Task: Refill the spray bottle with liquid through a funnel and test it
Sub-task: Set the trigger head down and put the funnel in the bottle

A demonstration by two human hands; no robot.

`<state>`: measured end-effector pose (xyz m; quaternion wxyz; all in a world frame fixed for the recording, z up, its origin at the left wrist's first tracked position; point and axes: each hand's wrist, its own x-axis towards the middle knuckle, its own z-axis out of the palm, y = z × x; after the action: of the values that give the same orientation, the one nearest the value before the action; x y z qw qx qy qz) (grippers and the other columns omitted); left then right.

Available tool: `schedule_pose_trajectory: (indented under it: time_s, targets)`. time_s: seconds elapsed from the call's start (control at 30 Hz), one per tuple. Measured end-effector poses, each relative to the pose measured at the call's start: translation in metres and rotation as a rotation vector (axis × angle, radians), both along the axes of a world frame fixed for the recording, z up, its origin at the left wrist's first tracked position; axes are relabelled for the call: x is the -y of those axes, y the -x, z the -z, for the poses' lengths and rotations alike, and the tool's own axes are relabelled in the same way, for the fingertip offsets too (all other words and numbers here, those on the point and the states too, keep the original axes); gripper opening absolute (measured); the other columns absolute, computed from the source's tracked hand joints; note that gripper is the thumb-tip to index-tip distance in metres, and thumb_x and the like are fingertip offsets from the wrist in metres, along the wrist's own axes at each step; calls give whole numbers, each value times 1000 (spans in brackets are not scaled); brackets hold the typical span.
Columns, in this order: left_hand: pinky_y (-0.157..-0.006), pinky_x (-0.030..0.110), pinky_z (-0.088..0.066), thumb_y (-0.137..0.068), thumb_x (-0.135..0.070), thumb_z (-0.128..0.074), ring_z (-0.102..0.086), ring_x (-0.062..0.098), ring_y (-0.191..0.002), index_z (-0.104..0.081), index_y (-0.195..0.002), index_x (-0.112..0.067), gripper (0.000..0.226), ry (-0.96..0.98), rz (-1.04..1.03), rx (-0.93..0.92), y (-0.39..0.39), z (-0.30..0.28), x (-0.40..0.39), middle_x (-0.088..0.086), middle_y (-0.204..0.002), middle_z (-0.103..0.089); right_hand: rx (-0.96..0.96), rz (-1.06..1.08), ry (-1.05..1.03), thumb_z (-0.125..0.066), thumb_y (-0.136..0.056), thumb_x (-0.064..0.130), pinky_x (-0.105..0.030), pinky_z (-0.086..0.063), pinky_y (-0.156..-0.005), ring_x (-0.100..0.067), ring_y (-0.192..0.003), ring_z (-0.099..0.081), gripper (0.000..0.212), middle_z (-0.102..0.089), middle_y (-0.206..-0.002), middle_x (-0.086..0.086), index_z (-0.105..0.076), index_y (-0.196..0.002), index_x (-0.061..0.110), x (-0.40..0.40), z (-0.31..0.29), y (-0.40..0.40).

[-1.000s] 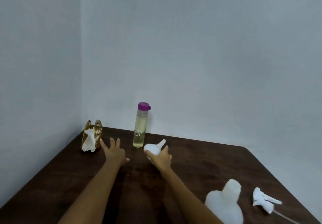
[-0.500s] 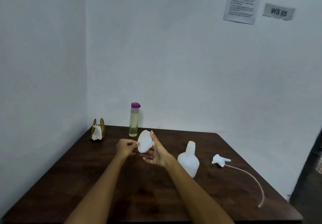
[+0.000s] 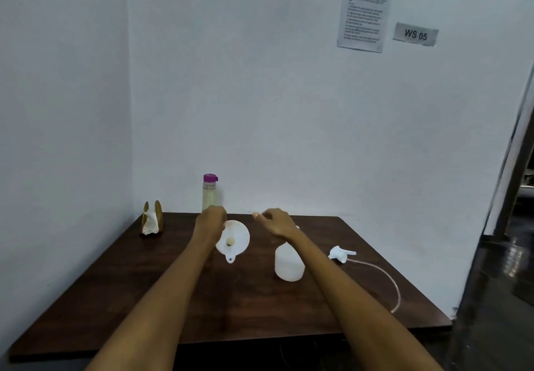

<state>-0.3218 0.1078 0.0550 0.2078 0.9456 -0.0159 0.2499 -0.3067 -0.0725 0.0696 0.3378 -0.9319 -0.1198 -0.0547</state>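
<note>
My left hand [image 3: 210, 222] holds a white funnel [image 3: 233, 240] by its rim, with the wide mouth turned toward me above the dark wooden table [image 3: 245, 307]. My right hand [image 3: 276, 223] hovers empty with loosely curled fingers, above and behind the white spray bottle [image 3: 289, 263]. That bottle stands uncapped on the table, its neck partly hidden by my right forearm. The white trigger sprayer head [image 3: 340, 254] lies to the bottle's right, with its long clear tube [image 3: 390, 281] curving toward the table's right edge. A clear bottle of pale liquid with a purple cap [image 3: 210, 195] stands at the back by the wall.
A wooden napkin holder with white tissue [image 3: 152, 222] stands at the back left corner. White walls close in the table on the left and back. A paper notice [image 3: 364, 9] and a "WS 05" label [image 3: 415, 34] hang on the wall. The table's right edge drops to a dark floor.
The funnel passed from my right hand to my left hand and now faces me with its mouth. My right hand let go and moved right, over the spray bottle.
</note>
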Motion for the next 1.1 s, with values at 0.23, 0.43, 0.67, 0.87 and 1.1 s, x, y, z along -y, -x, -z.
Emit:
schedule_pose_trajectory:
  time_s: [0.23, 0.43, 0.67, 0.87, 1.1]
  targets:
    - [-71, 26, -47, -92, -17, -55, -64, 22, -87, -69, -96, -5, 19, -191, 183, 54, 9, -23, 30, 10, -97, -69, 131, -186, -3, -67, -85, 16, -23, -55, -67, -17, -67, -62, 28, -70, -92, -17, -68, -108, 0, 12, -9, 12]
    - [-87, 38, -48, -92, -37, -56, -59, 32, -109, -50, -124, -4, 47, 121, -7, -75, 7, -37, 62, 14, -122, -58, 261, 130, -306, -61, -75, 2, -33, -59, -75, -33, -74, -71, 23, -73, -88, -20, -71, -96, 2, 39, -24, 8]
    - [-46, 22, -56, -91, -19, -63, -62, 18, -60, -59, -85, -2, 19, 1012, 292, -341, -5, -33, 107, 14, -86, -66, 202, 406, -517, -61, -77, 2, -7, -48, -49, -5, -42, -63, 30, -71, -103, -14, -66, -107, 4, 81, -24, -19]
    - [-42, 21, -55, -90, -16, -63, -61, 20, -59, -57, -89, 2, 19, 1183, 225, -247, -34, -37, 126, 14, -87, -63, 113, 474, -562, -60, -77, -2, -26, -56, -69, -26, -65, -70, 27, -72, -93, -17, -66, -103, 0, 83, -28, -37]
    - [-38, 19, -52, -90, -4, -59, -58, 18, -54, -60, -80, 1, 11, 1173, 111, -258, -51, -30, 127, 9, -70, -60, 48, 482, -519, -62, -73, -3, -41, -58, -81, -33, -85, -71, 15, -70, -90, -17, -64, -87, 1, 82, -14, -53]
